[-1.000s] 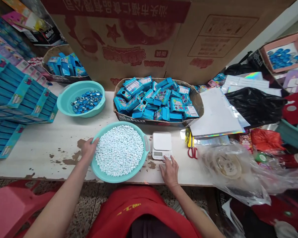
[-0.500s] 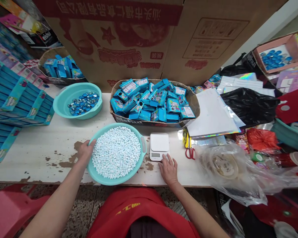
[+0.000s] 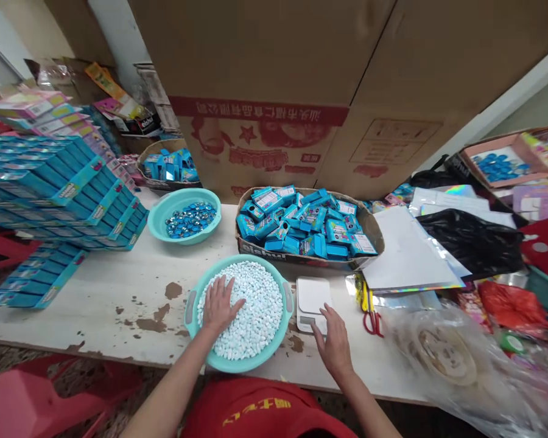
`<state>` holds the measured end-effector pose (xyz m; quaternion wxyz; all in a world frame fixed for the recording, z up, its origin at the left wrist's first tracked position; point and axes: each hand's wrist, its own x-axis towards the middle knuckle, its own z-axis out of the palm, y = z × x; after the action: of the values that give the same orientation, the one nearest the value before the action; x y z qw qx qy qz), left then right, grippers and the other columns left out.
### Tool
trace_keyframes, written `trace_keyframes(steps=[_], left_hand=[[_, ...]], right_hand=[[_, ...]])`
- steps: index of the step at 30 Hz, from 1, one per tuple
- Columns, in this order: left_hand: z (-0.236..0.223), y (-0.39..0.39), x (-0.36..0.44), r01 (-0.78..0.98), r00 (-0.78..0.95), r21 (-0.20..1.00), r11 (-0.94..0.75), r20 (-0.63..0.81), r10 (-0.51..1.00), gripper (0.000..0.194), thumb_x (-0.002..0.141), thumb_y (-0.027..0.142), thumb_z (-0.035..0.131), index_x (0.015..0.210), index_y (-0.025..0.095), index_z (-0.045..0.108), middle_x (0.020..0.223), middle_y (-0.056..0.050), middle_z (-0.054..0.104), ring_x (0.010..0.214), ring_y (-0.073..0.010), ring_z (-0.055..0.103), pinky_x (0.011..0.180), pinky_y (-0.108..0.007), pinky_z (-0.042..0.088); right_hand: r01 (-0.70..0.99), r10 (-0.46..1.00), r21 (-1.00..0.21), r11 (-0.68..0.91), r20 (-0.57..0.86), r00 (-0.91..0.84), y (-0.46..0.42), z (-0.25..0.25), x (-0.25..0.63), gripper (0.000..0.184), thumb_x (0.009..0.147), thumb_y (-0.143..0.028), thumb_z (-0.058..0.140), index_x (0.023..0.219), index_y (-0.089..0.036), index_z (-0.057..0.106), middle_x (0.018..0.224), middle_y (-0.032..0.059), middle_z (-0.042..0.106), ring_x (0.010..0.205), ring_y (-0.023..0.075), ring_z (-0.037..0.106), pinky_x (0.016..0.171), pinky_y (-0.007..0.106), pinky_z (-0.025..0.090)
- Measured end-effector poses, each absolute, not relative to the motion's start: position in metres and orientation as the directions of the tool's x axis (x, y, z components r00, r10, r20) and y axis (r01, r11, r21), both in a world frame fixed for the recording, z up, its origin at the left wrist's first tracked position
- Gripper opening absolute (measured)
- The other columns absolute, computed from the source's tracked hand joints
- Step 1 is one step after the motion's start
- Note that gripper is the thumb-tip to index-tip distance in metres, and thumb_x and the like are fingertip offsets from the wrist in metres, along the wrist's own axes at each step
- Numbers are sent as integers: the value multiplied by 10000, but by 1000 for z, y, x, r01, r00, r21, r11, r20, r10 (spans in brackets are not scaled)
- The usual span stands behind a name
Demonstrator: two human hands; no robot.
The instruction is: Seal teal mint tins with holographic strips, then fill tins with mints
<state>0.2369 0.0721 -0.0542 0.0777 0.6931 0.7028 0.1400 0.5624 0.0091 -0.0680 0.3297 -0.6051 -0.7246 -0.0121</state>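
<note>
Candies (image 3: 256, 304) fill teal basin (image 3: 241, 364) on worn white surface (image 3: 105, 292). L hand (image 3: 219, 304) lies on candies, fingers spread open, nothing gripped. R hand (image 3: 335, 340) at scale (image 3: 313, 295), just R of basin, fingers open & part bent. Box (image 3: 260, 250) w/ blue packs (image 3: 313, 219) behind; red scissors (image 3: 372, 322) R of scale.

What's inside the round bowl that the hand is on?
Lots of small, pale candy-like pieces fill the round bowl. The left hand covers some, so you can't see those, nor the bowl's bottom underneath.
</note>
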Motion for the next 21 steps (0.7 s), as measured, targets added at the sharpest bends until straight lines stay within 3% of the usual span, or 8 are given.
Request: trace_keyframes(steps=[2,5,7,9,14,17,19,21], left_hand=[[-53,77,252,952,-112,289,104,10,994,636,825,543,477,1353,189,455,1443,-152,381,1326,-339,309,1067,-486,242],[-45,86,267,937,-100,325,129,-105,989,579,812,568,484,1266,214,544,1340,-144,480,1224,-330,403,988,-459,319],[-42,88,271,932,-32,353,78,-134,990,497,807,541,508,1198,245,592,1240,-113,544,1146,-304,456,942,-425,348],[-43,86,272,933,25,360,20,-120,992,411,821,494,507,1141,263,623,1157,-92,573,1081,-283,488,904,-398,364],[-54,81,269,937,59,345,-45,-32,998,318,864,417,454,1015,249,678,1002,-97,596,950,-256,526,811,-358,395],[-61,83,268,924,20,382,-15,-10,1000,320,872,388,434,1002,242,688,956,-99,603,899,-244,537,765,-339,404],[-63,85,268,895,-28,445,33,-17,999,304,859,367,446,973,236,697,935,-96,609,890,-243,545,756,-335,406],[-63,88,268,804,-111,583,114,-41,993,250,812,349,506,910,236,706,916,-85,616,896,-240,552,771,-329,408]], right_hand=[[857,855,-433,280,519,-18,36,-42,551,366,910,-375,470,1223,-186,487,1186,154,596,1112,277,538,899,465,456],[821,879,-529,217,472,72,88,2,528,397,897,-438,447,1184,-177,529,1125,147,627,1058,274,557,905,464,444],[796,931,-604,41,313,189,130,31,506,469,864,-499,449,1168,-156,551,1122,155,631,1053,280,549,909,444,433],[752,933,-609,-251,54,355,175,54,481,523,824,-545,480,1177,-168,562,1155,147,623,1117,296,513,929,429,409],[693,884,-564,-449,-166,438,258,57,434,580,611,-597,681,901,-95,673,1052,280,632,1057,433,543,828,522,430],[654,874,-597,-464,-186,449,273,43,433,569,523,-534,760,886,-105,671,991,246,660,966,405,594,773,480,465],[637,887,-651,-413,-129,443,276,39,442,515,564,-508,736,895,-119,664,942,201,677,928,364,611,764,440,474],[624,913,-722,-297,-24,407,277,42,453,477,643,-501,671,914,-109,649,897,173,680,902,326,615,754,405,476]])
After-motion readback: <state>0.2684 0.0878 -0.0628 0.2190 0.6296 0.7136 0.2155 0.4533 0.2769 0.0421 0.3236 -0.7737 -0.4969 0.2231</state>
